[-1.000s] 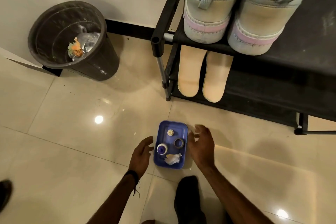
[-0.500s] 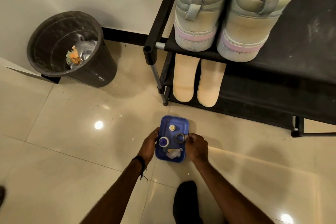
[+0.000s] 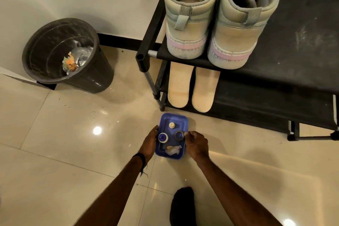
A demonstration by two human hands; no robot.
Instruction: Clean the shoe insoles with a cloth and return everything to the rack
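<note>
Leftward, open floor (image 3: 55, 143) runs to the bin (image 3: 60, 51) holding crumpled scraps. Both hands, apart a second ago, now grip the blue tray (image 3: 180, 120): left hand (image 3: 151, 143) on its left rim, right hand (image 3: 197, 144) on its right. Inside lie two caps, a ring and the cloth (image 3: 172, 149). Insoles (image 3: 192, 88) rest on the rack (image 3: 275, 97) beyond.

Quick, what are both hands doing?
Left hand: holds the tray by its left edge.
Right hand: holds the tray's right edge.
</note>
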